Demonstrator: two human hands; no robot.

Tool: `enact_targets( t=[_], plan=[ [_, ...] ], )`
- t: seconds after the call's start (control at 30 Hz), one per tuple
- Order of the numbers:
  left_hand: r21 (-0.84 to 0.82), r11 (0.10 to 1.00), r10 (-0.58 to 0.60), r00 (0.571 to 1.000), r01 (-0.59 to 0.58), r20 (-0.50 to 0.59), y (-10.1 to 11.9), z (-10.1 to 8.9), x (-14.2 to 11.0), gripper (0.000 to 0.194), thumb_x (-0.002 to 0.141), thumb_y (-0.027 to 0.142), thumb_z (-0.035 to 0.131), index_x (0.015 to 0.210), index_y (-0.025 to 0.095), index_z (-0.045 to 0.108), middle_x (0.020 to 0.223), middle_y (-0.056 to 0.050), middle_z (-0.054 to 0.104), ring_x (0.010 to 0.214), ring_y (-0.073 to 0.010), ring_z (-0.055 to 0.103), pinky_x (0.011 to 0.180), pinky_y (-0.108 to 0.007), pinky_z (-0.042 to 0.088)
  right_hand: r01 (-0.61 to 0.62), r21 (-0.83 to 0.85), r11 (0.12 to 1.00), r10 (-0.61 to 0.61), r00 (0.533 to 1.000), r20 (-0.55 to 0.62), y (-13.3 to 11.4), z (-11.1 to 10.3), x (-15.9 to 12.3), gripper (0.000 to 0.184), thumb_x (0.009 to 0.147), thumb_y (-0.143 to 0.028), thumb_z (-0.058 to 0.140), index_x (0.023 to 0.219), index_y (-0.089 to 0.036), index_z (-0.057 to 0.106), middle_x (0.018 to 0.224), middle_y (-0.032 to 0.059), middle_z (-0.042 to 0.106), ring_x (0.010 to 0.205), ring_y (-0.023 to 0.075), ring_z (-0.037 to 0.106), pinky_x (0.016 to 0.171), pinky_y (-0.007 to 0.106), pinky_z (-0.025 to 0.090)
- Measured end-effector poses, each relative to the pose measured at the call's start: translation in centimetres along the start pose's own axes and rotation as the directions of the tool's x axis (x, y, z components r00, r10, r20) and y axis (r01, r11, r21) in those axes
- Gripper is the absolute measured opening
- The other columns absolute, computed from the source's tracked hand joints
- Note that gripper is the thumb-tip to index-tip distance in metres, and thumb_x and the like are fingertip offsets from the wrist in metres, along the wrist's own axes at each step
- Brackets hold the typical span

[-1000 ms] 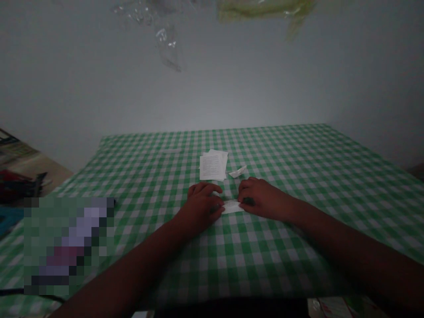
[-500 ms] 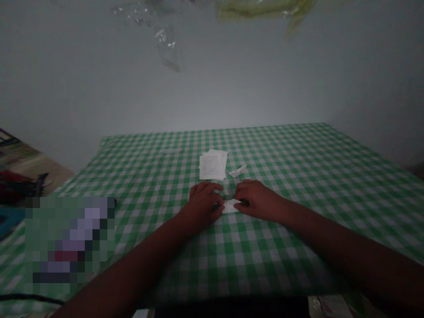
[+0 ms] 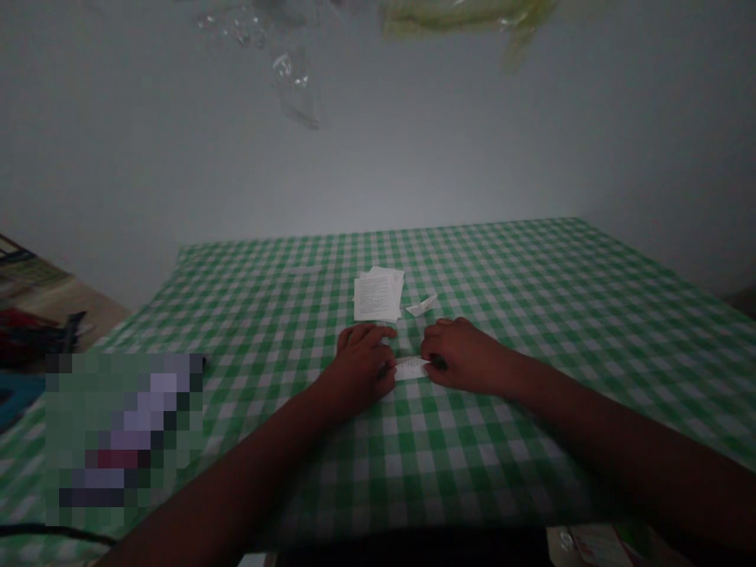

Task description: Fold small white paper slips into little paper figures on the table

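My left hand (image 3: 360,365) and my right hand (image 3: 464,357) rest on the green-and-white gingham tablecloth (image 3: 520,315), close together. Between them lies a narrow folded strip of white paper (image 3: 410,368), its ends tucked under the fingertips of both hands. Just beyond my hands sits a small stack of printed white sheets (image 3: 376,296). A small folded paper scrap (image 3: 421,305) lies to the right of that stack, touching neither hand.
A pixelated, unreadable patch (image 3: 124,439) covers the table's left side. A black cable (image 3: 53,532) runs along the near left. Red items (image 3: 35,337) lie on the floor beyond the left table edge. Clear plastic (image 3: 289,75) and yellow-green plastic (image 3: 466,17) hang above the pale wall.
The paper strip now looks narrower and straighter between my fingertips. My hands have shifted only slightly, and the whole view has tilted a little.
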State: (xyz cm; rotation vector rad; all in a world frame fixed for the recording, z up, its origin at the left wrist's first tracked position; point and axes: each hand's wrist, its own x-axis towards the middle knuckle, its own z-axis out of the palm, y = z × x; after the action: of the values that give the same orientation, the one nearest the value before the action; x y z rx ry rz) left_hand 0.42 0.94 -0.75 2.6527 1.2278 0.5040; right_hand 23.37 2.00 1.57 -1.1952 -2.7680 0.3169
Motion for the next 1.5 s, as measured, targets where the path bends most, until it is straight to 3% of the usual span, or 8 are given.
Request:
enact_targets(
  t=[0.27, 0.63, 1.0, 1.23, 1.4, 1.5],
  plan=[
    [0.033, 0.999, 0.017, 1.0, -0.017, 0.019, 0.8, 0.2, 0.4, 0.004, 0.081, 0.019, 0.063, 0.084, 0.021, 0.065, 0.137, -0.005, 0.054, 0.128, -0.028, 0.041, 0.106, -0.049, 0.03, 0.069, 0.076, 0.995, -0.061, 0.992, -0.109, -0.6, 2.1, 1.0, 0.014, 0.088, -0.026, 0.056, 0.088, -0.017, 0.067, 0.091, 0.0059, 0.064, 0.088, 0.02, 0.058, 0.08, 0.034, 0.04],
    [0.007, 0.998, -0.067, 0.996, 0.067, 0.055, -0.1, -0.5, -0.4, 0.004, 0.08, 0.021, 0.065, 0.082, 0.023, 0.067, 0.138, -0.004, 0.053, 0.129, -0.0315, 0.04, 0.103, -0.054, 0.031, -0.005, 0.111, 0.994, 0.005, 1.0, 0.002, 1.3, 0.0, 0.0, 0.006, 0.083, -0.024, 0.063, 0.081, -0.021, 0.068, 0.083, 0.0024, 0.066, 0.084, 0.0197, 0.059, 0.078, 0.032, 0.041],
    [-0.065, 0.996, 0.06, 0.992, -0.053, 0.11, -0.2, -2.1, -0.7, 0.024, 0.078, 0.03, 0.071, 0.099, 0.024, 0.061, 0.139, -0.006, 0.051, 0.131, -0.029, 0.039, 0.11, -0.051, 0.026, 0.028, 0.164, 0.986, -0.027, 1.0, -0.008, 1.4, 0.0, -0.1, 0.009, 0.085, -0.022, 0.058, 0.082, -0.019, 0.066, 0.085, 0.0041, 0.064, 0.082, 0.018, 0.059, 0.074, 0.029, 0.043],
    [-0.071, 0.995, 0.077, 0.993, -0.071, 0.089, -0.3, -2.0, -0.5, 0.012, 0.084, 0.022, 0.061, 0.095, 0.023, 0.062, 0.133, -0.005, 0.055, 0.127, -0.026, 0.044, 0.108, -0.047, 0.029, 0.045, 0.184, 0.982, -0.042, 0.999, -0.02, 1.1, -0.3, -0.3, 0.011, 0.087, -0.026, 0.059, 0.087, -0.018, 0.067, 0.087, 0.0044, 0.065, 0.084, 0.0187, 0.059, 0.078, 0.031, 0.043],
    [-0.06, 0.996, 0.069, 0.996, -0.065, 0.058, -0.6, -1.3, -0.3, 0.007, 0.086, 0.019, 0.056, 0.089, 0.022, 0.062, 0.127, -0.004, 0.059, 0.122, -0.0251, 0.047, 0.105, -0.047, 0.032, 0.121, 0.24, 0.963, -0.125, 0.992, 0.002, 0.7, -0.6, -0.2, 0.028, 0.077, -0.038, 0.073, 0.095, -0.018, 0.066, 0.093, 0.0051, 0.065, 0.09, 0.0218, 0.058, 0.082, 0.035, 0.043],
    [-0.056, 0.996, 0.067, 0.996, -0.064, 0.051, -0.6, -1.2, -0.4, 0.008, 0.086, 0.019, 0.057, 0.09, 0.023, 0.062, 0.127, -0.003, 0.059, 0.122, -0.0251, 0.047, 0.104, -0.047, 0.032, 0.128, 0.205, 0.97, -0.124, 0.992, -0.033, 0.7, -0.2, 0.0, 0.009, 0.083, -0.025, 0.067, 0.088, -0.018, 0.065, 0.088, 0.0042, 0.065, 0.087, 0.0202, 0.057, 0.08, 0.033, 0.043]
  ],
)
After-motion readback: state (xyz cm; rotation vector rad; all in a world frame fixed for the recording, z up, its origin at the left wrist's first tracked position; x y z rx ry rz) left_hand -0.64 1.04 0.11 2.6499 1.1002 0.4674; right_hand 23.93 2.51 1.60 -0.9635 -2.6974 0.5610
